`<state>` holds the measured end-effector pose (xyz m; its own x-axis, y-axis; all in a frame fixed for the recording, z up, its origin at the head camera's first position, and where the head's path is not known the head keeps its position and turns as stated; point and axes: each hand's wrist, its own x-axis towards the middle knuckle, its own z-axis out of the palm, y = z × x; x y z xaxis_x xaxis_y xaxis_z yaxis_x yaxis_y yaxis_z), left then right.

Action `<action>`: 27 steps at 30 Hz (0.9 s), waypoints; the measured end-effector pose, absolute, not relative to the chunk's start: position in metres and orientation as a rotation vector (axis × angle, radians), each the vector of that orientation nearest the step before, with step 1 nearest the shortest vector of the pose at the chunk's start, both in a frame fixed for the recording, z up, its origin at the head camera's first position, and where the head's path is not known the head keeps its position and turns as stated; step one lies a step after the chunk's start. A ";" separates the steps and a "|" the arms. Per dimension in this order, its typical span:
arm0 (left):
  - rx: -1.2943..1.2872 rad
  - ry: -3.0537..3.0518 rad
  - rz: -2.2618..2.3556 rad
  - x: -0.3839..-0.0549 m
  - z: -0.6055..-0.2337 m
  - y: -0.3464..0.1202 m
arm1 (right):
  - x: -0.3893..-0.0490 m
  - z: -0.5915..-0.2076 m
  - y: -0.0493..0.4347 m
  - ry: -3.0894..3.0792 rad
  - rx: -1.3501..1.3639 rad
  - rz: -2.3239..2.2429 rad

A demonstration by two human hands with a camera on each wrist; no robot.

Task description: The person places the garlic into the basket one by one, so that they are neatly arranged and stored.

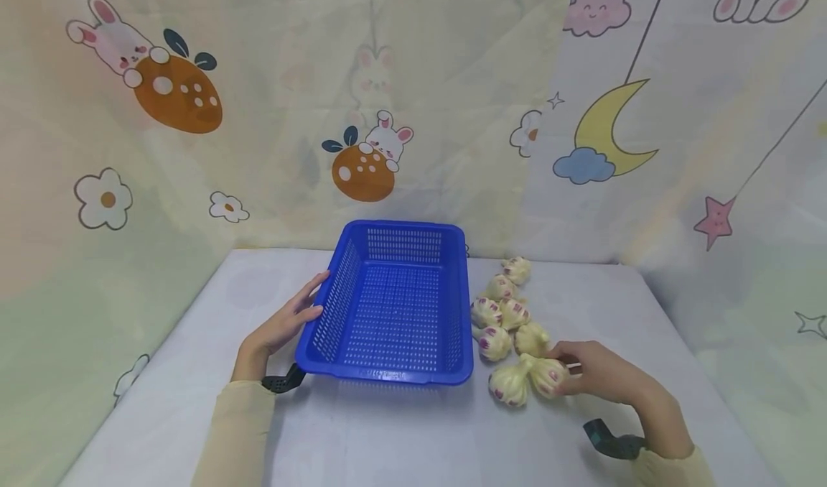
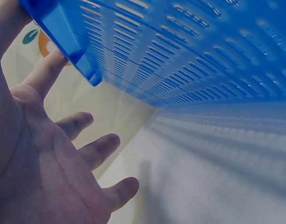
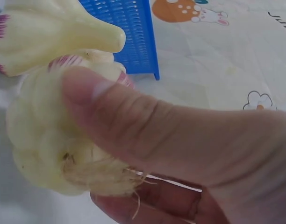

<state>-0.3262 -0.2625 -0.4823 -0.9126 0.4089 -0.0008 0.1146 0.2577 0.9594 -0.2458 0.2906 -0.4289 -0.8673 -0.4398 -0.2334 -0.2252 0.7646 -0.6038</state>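
Left hand [image 1: 284, 326] was spread against the blue basket [image 1: 400, 374], I'm guessing so it wouldn't skid, while the right hand [image 1: 604, 373] pinched a garlic bulb [image 1: 547, 378].

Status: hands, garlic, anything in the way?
Left hand touching rim of blue basket. Right hand gripping garlic bulb, outside the basket. Neighbouring bulb close beside it.

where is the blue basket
In the head view, the blue basket is central, between the left hand touching its left side and garlic bulbs at right.
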 end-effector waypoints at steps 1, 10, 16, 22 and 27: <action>0.497 2.273 1.715 -0.326 -0.482 -0.262 | -0.245 -0.428 0.291 2.598 -0.496 -0.829; 0.530 2.277 1.721 -0.326 -0.482 -0.262 | -0.245 -0.426 0.293 2.602 -0.556 -0.896; 0.473 2.349 1.664 -0.326 -0.482 -0.265 | -0.245 -0.421 0.290 2.730 -0.607 -0.928; 0.473 2.335 1.664 -0.327 -0.478 -0.260 | -0.242 -0.416 0.290 2.839 -0.604 -0.984; 0.466 2.321 1.668 -0.324 -0.479 -0.262 | -0.244 -0.419 0.285 2.969 -0.693 -1.008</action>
<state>-0.3245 -0.2624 -0.4789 -0.9189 0.3943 -0.0124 0.1138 0.2952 0.9486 -0.2443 0.2852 -0.4194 -0.9047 -0.3765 0.1997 -0.4202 0.7101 -0.5649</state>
